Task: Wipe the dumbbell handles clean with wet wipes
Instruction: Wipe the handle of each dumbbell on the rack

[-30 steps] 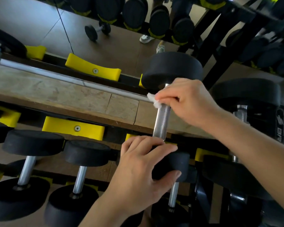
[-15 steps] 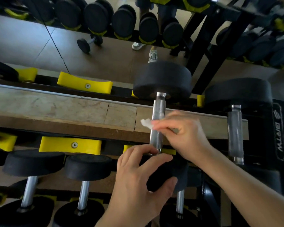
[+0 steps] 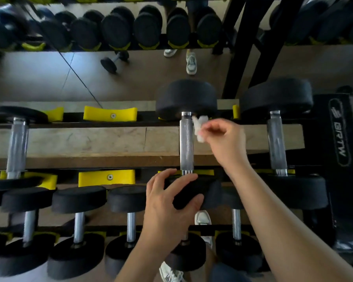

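Observation:
A black dumbbell lies across the rack's top tier, its knurled steel handle (image 3: pixel 186 143) bare along its length. My right hand (image 3: pixel 222 143) pinches a crumpled white wet wipe (image 3: pixel 199 127) just to the right of the handle's far end, apart from the steel. My left hand (image 3: pixel 167 204) grips the dumbbell's near black head (image 3: pixel 208 192), fingers curled over its top and thumb on its front face.
Another dumbbell (image 3: pixel 276 139) lies to the right on the same tier and one (image 3: pixel 16 143) to the left. Empty yellow cradles (image 3: pixel 110 113) sit between. A lower tier holds several smaller dumbbells (image 3: pixel 79 226). A mirror behind reflects more racks.
My right hand with the wipe slid down the handle, then came off it and rose to the right of its far end. The left hand kept its grip on the near head.

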The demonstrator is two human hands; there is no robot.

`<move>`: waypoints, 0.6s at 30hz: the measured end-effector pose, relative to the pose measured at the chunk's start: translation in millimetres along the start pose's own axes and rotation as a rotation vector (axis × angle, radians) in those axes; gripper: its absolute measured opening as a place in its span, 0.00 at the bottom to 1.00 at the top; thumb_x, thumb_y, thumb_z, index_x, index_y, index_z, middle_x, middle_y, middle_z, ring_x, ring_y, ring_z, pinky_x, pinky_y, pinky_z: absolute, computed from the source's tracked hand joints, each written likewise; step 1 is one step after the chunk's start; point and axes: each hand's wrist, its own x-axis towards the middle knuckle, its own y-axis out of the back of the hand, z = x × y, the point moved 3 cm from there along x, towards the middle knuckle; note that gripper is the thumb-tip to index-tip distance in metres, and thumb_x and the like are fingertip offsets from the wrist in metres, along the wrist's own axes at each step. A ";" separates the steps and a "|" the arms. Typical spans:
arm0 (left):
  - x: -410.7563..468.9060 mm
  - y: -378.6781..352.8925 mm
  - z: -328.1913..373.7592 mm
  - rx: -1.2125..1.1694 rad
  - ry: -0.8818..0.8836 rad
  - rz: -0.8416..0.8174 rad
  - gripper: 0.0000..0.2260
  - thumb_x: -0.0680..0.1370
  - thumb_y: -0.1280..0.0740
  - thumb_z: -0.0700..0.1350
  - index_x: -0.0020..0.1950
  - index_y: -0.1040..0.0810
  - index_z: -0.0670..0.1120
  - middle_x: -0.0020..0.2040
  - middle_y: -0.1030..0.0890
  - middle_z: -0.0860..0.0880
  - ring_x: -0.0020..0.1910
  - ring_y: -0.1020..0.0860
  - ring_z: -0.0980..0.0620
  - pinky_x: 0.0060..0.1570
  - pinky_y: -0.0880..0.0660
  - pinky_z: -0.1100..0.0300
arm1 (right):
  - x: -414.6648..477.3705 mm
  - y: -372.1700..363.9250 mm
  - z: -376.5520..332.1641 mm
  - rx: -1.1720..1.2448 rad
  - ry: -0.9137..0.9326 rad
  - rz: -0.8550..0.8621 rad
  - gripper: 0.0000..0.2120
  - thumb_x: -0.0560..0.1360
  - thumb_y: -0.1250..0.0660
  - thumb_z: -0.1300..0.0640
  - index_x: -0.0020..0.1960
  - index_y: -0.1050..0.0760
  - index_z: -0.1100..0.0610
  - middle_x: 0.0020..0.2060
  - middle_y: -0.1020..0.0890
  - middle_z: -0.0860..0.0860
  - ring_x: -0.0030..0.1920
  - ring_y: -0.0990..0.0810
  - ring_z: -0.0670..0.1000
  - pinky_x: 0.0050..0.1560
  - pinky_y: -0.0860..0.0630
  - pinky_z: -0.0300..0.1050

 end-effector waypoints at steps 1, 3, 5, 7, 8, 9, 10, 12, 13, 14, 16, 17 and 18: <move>0.6 0.7 1.3 0.007 0.002 -0.013 0.18 0.70 0.31 0.61 0.60 0.24 0.67 0.61 0.32 0.60 0.65 0.38 0.58 0.59 0.43 0.72 | 8.5 -2.8 -1.7 0.025 -0.023 0.041 0.06 0.73 0.27 0.58 0.49 0.19 0.53 0.43 0.17 0.44 0.44 0.19 0.40 0.47 0.22 0.37; 0.9 1.8 3.4 0.016 0.021 -0.042 0.18 0.71 0.27 0.55 0.59 0.24 0.67 0.61 0.31 0.60 0.65 0.38 0.59 0.59 0.43 0.72 | 10.9 -13.6 -0.2 -0.088 -0.080 -0.038 0.07 0.75 0.30 0.56 0.53 0.19 0.55 0.44 0.17 0.47 0.44 0.19 0.44 0.47 0.21 0.42; 2.1 3.8 5.8 0.015 0.052 -0.047 0.18 0.71 0.26 0.54 0.59 0.23 0.66 0.61 0.30 0.59 0.65 0.38 0.59 0.59 0.43 0.72 | -4.3 -16.4 4.5 -0.213 -0.119 -0.166 0.08 0.77 0.33 0.55 0.52 0.19 0.56 0.43 0.18 0.48 0.40 0.21 0.44 0.40 0.25 0.36; 3.2 3.7 8.5 0.016 0.078 -0.041 0.17 0.70 0.28 0.57 0.58 0.21 0.65 0.60 0.29 0.59 0.64 0.37 0.59 0.59 0.43 0.73 | -20.9 -11.1 7.7 -0.322 -0.136 -0.316 0.08 0.78 0.34 0.51 0.46 0.19 0.53 0.39 0.18 0.48 0.38 0.21 0.46 0.34 0.30 0.34; 4.0 3.7 9.4 0.016 0.093 -0.044 0.18 0.69 0.29 0.58 0.58 0.21 0.64 0.60 0.28 0.59 0.63 0.36 0.59 0.58 0.42 0.74 | -26.8 -9.2 8.0 -0.394 -0.141 -0.433 0.09 0.78 0.35 0.49 0.42 0.21 0.51 0.36 0.20 0.47 0.37 0.22 0.46 0.32 0.31 0.36; 4.4 4.3 10.1 0.015 0.108 -0.049 0.18 0.68 0.30 0.58 0.58 0.21 0.64 0.59 0.28 0.60 0.63 0.36 0.59 0.58 0.42 0.74 | -30.7 -8.9 7.2 -0.455 -0.138 -0.543 0.10 0.77 0.35 0.48 0.38 0.23 0.49 0.34 0.21 0.46 0.35 0.23 0.45 0.31 0.33 0.37; 5.1 5.7 11.0 0.013 0.121 -0.056 0.18 0.68 0.29 0.57 0.58 0.21 0.64 0.59 0.28 0.60 0.63 0.36 0.60 0.58 0.41 0.74 | -31.3 -9.2 5.1 -0.490 -0.127 -0.610 0.12 0.77 0.35 0.47 0.36 0.24 0.49 0.33 0.22 0.46 0.34 0.24 0.44 0.30 0.35 0.38; 7.1 9.7 14.2 0.004 0.158 -0.103 0.17 0.70 0.25 0.54 0.57 0.20 0.64 0.58 0.28 0.62 0.63 0.36 0.60 0.57 0.40 0.75 | -21.1 -10.0 0.3 -0.498 -0.086 -0.587 0.14 0.78 0.36 0.47 0.36 0.24 0.51 0.32 0.22 0.48 0.32 0.24 0.45 0.30 0.32 0.40; 9.1 11.4 16.6 0.004 0.172 -0.131 0.16 0.70 0.24 0.51 0.56 0.20 0.65 0.58 0.28 0.64 0.62 0.35 0.61 0.57 0.40 0.75 | -12.0 -9.3 -0.4 -0.477 -0.081 -0.506 0.15 0.78 0.37 0.47 0.38 0.22 0.53 0.33 0.21 0.50 0.33 0.22 0.47 0.30 0.29 0.40; 11.6 12.6 18.6 0.011 0.181 -0.149 0.16 0.70 0.24 0.50 0.54 0.20 0.65 0.57 0.28 0.64 0.62 0.35 0.61 0.57 0.40 0.75 | -3.9 -8.1 -0.4 -0.457 -0.084 -0.434 0.15 0.79 0.37 0.48 0.39 0.22 0.55 0.34 0.20 0.52 0.34 0.21 0.49 0.32 0.27 0.41; 17.3 14.1 21.6 0.041 0.190 -0.166 0.14 0.72 0.26 0.49 0.52 0.20 0.66 0.56 0.28 0.66 0.61 0.34 0.62 0.57 0.40 0.76 | 2.9 -9.5 5.7 -0.499 -0.111 -0.473 0.12 0.78 0.36 0.49 0.41 0.22 0.56 0.36 0.20 0.52 0.36 0.21 0.49 0.34 0.27 0.39; 19.3 14.5 22.9 0.056 0.194 -0.174 0.13 0.72 0.26 0.49 0.50 0.21 0.67 0.55 0.27 0.66 0.60 0.33 0.63 0.57 0.40 0.76 | -1.4 -12.1 10.6 -0.542 -0.134 -0.568 0.10 0.77 0.35 0.50 0.43 0.22 0.56 0.36 0.20 0.51 0.37 0.21 0.48 0.35 0.25 0.39; 20.7 15.2 23.6 0.064 0.203 -0.183 0.13 0.73 0.27 0.49 0.49 0.21 0.68 0.54 0.27 0.67 0.60 0.33 0.63 0.59 0.39 0.74 | -8.2 -14.4 14.8 -0.574 -0.158 -0.666 0.09 0.76 0.34 0.50 0.43 0.22 0.55 0.37 0.20 0.51 0.38 0.20 0.48 0.38 0.23 0.41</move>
